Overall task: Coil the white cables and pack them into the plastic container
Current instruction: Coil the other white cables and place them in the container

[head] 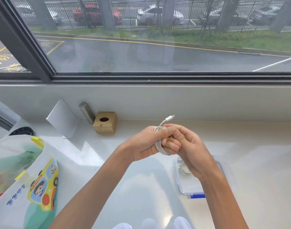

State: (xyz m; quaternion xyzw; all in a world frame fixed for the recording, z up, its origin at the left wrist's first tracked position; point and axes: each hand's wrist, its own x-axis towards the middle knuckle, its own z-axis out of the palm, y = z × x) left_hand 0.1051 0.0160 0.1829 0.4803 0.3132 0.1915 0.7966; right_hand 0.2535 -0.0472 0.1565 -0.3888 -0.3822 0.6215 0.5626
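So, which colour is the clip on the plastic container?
The clip on the plastic container is blue; the head view shows it.

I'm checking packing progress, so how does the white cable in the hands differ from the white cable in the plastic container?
The held cable is up off the surface, gripped by the left hand and right hand; the packed cable lies in the plastic container. The held cable's connector sticks up in plain view; the packed cable is partly hidden behind the right forearm. Both are white and coiled.
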